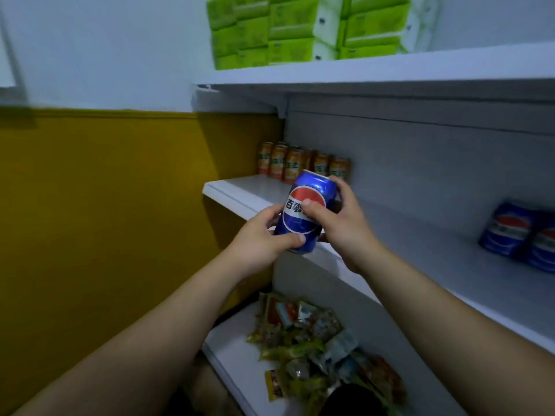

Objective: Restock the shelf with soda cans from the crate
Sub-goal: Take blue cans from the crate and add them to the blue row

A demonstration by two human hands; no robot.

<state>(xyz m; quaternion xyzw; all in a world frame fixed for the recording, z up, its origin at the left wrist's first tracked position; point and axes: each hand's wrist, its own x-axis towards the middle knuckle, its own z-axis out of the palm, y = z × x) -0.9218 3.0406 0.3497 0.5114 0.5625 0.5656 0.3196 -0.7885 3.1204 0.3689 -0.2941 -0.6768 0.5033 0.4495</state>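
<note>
A blue soda can (312, 190) with a red, white and blue logo is held tilted in front of the middle shelf (240, 193). My left hand (258, 241) grips its lower part, thumb across the bottom rim. My right hand (339, 223) grips its upper side, thumb on the logo. Two more blue cans (522, 235) stand on the same shelf at the right. Several orange cans (288, 162) stand in a row at the shelf's back left. The crate is out of view.
The top shelf (390, 70) carries green tissue packs (288, 31). The bottom shelf (234, 355) holds a heap of snack packets (312, 340). A yellow and white wall (105, 190) closes off the left side. A dark object (351, 400) shows at the bottom edge.
</note>
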